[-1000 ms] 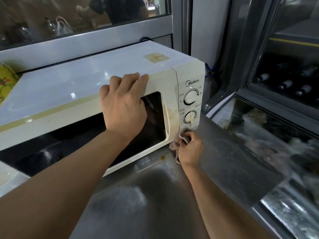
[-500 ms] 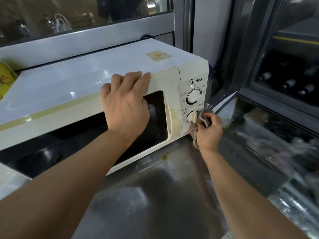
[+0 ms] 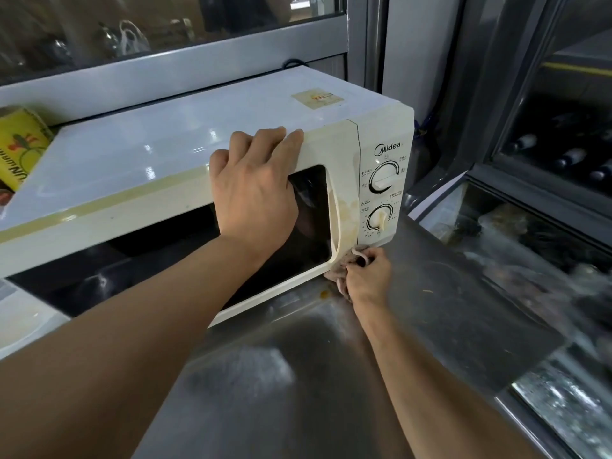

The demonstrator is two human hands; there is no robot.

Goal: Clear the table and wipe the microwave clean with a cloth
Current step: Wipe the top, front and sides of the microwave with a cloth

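Down from the lower dial, the right hand now grips the bunched cloth against the microwave's bottom front corner, while the left hand stays spread over its door's top edge.

The left hand lies flat with fingers hooked forward, arm extended; the right hand is clenched low.
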